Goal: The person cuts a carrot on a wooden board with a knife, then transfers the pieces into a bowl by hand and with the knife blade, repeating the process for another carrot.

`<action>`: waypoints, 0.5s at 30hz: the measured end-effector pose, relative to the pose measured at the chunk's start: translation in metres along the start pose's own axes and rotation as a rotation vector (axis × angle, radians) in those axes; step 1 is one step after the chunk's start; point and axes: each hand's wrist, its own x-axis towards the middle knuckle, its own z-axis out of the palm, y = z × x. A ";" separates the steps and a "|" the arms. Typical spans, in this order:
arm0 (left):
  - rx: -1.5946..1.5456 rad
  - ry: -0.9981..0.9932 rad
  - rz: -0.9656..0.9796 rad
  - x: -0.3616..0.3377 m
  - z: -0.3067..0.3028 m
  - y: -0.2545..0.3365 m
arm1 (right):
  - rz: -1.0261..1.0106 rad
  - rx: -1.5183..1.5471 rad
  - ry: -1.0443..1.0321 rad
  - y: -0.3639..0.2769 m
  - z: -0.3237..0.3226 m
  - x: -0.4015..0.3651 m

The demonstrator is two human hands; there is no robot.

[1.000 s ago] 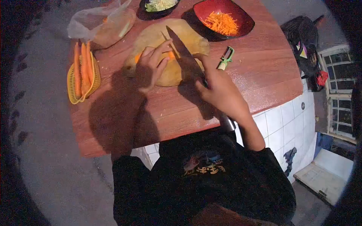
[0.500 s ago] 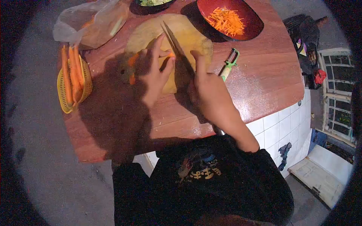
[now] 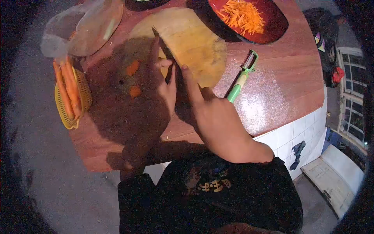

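My right hand (image 3: 218, 121) is closed round the handle of a kitchen knife (image 3: 166, 48), its index finger stretched along the blade. The blade slants over a round wooden cutting board (image 3: 198, 35). Just left of the blade is my left hand (image 3: 166, 87), in deep shadow, with its fingers bent at the knife's side; whatever they pinch is hidden. Two small carrot pieces lie to its left, an upper carrot piece (image 3: 133, 67) and a lower carrot piece (image 3: 134, 91). A green-handled peeler (image 3: 240, 80) rests on the table right of the board.
A dark red bowl (image 3: 274, 27) of shredded carrot (image 3: 243, 16) stands at the back right. Whole carrots (image 3: 68, 87) fill a yellow basket (image 3: 86, 91) at the table's left edge. Behind it lies a clear plastic bag (image 3: 89, 29). Another bowl (image 3: 146, 4) is cut off at the top.
The knife and my right hand have shifted left, bringing the blade close against my left fingers. The orange bit seen at my left fingertips no longer shows. The view has also shifted slightly.
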 end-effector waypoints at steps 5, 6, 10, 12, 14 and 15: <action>-0.189 0.002 -0.197 -0.026 0.027 -0.032 | -0.072 -0.053 0.069 -0.002 0.002 -0.001; -0.235 -0.011 -0.234 -0.026 0.025 -0.030 | -0.052 -0.046 0.064 -0.002 0.003 -0.001; -0.079 -0.131 -0.086 0.009 -0.019 0.019 | -0.009 -0.080 0.005 -0.004 0.004 -0.001; -0.101 -0.142 -0.100 0.005 -0.016 0.012 | -0.028 -0.068 0.032 -0.004 0.006 -0.003; -0.123 -0.155 -0.112 0.004 -0.017 0.012 | -0.045 -0.055 0.061 -0.005 0.006 -0.004; -0.156 -0.205 -0.188 0.007 -0.021 0.016 | -0.014 -0.083 0.007 -0.008 0.004 -0.004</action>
